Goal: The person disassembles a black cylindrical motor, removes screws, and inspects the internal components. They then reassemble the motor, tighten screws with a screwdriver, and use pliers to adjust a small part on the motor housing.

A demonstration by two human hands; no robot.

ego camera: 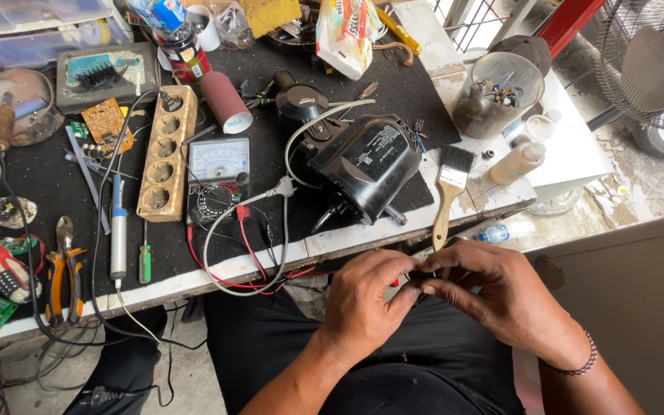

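My left hand (366, 296) and my right hand (493, 288) meet over my lap, just below the bench's front edge. Both pinch a small dark part (416, 280) between the fingertips; most of it is hidden by the fingers. A black fan motor (366, 165) lies on the black mat above the hands, with a white cable (270, 192) looping from it. A wooden-handled paintbrush (449, 192) rests right of the motor, its handle pointing toward my hands.
An analog multimeter (218, 178) with red leads, a beige socket strip (166, 154), a soldering iron (118, 223), pliers (63, 269) and screwdrivers lie at left. A clear jar of parts (497, 96) and a white bottle (518, 163) stand at right. A fan (655, 69) is beyond.
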